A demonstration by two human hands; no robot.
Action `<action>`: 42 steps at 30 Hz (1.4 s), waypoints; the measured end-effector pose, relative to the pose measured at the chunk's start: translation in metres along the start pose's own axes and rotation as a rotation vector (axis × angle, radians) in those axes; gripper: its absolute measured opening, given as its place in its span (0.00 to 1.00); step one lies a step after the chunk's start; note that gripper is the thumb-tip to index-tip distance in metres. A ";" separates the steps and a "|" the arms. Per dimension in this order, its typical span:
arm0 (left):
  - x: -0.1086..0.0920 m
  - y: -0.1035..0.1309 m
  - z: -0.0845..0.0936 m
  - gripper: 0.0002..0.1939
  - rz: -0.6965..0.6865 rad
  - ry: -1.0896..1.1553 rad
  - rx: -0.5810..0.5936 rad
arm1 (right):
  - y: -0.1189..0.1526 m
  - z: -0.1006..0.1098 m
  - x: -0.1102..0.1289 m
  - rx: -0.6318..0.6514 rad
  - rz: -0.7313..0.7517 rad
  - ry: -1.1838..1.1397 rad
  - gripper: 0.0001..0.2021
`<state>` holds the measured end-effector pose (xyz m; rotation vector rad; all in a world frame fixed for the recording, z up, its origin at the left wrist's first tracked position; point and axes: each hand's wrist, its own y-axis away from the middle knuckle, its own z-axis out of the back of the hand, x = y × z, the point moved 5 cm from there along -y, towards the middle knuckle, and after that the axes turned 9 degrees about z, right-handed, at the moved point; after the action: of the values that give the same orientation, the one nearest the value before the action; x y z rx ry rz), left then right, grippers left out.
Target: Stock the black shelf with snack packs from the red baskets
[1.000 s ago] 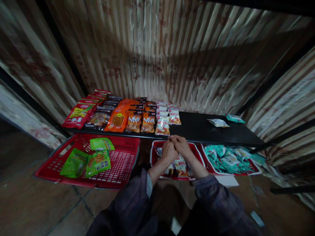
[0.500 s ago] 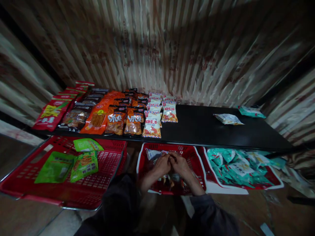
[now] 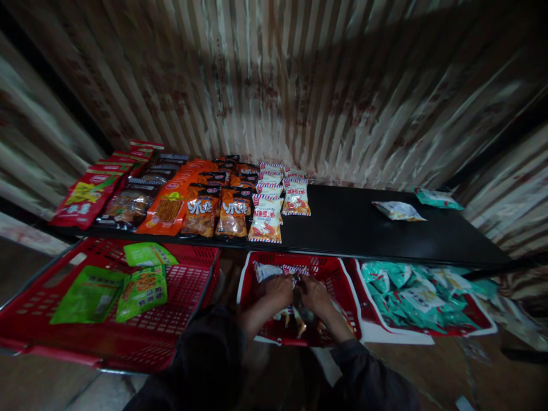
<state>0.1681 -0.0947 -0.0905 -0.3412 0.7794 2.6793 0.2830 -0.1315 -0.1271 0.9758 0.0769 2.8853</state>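
Observation:
Both my hands are close together inside the middle red basket (image 3: 354, 297), which has a white rim. My left hand (image 3: 279, 290) is closed, its fingers curled at the top of a shiny snack bag (image 3: 302, 318). My right hand (image 3: 315, 297) is closed on the other side of that bag. The bag's print is hard to read in the dim light. Other packets lie under and around my hands, among them a white-and-blue snack bag (image 3: 268, 272) at the basket's back left.
Above the baskets runs a black shelf (image 3: 342, 222) with rows of red, dark, orange and white snack bags (image 3: 265, 220) at its left. A white packet (image 3: 399, 210) and a teal packet (image 3: 437, 198) lie rightward. The left basket (image 3: 188, 314) holds green bags; the right holds teal packets (image 3: 422, 297).
My hands have moved slightly down and a little apart, and more of the shiny bag shows between them. The whole view has shifted slightly.

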 end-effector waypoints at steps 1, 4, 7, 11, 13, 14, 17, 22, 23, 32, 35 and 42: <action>-0.001 0.000 0.001 0.18 -0.002 -0.009 0.003 | 0.000 0.000 -0.001 0.001 0.000 -0.007 0.18; -0.006 -0.003 0.007 0.16 0.009 -0.033 -0.003 | -0.001 0.000 -0.006 0.012 0.006 -0.034 0.18; -0.009 -0.007 0.012 0.16 0.026 -0.045 -0.007 | -0.004 0.003 -0.011 0.036 0.029 -0.056 0.18; -0.011 -0.012 0.016 0.16 0.024 -0.042 0.006 | -0.007 0.012 -0.016 0.070 0.119 -0.188 0.17; -0.011 -0.013 0.019 0.16 -0.001 -0.037 0.007 | -0.008 0.017 -0.018 0.091 0.139 -0.279 0.17; -0.011 -0.013 0.020 0.16 -0.017 -0.034 0.005 | -0.008 0.019 -0.020 0.096 0.138 -0.318 0.17; -0.009 -0.016 0.025 0.18 -0.046 -0.025 0.001 | -0.010 0.026 -0.024 0.066 0.125 -0.377 0.18; -0.006 -0.020 0.034 0.17 -0.058 -0.009 0.012 | -0.016 0.029 -0.029 0.007 0.086 -0.398 0.22; -0.006 -0.019 0.037 0.17 -0.059 -0.009 0.000 | -0.016 0.030 -0.030 -0.004 0.079 -0.415 0.23; -0.008 0.005 0.069 0.12 -0.250 0.046 -0.157 | -0.003 0.050 -0.028 -0.188 -0.081 -0.738 0.28; -0.005 0.010 0.083 0.10 -0.338 0.242 -0.244 | -0.001 0.071 -0.017 -0.234 -0.063 -0.760 0.30; 0.001 0.009 0.121 0.07 -0.433 0.759 -0.527 | -0.009 0.113 0.024 -0.280 0.008 -0.910 0.23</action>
<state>0.1472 -0.0346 0.0129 -1.5134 0.1014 2.2586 0.3333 -0.1179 -0.0230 2.0549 -0.3770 2.0910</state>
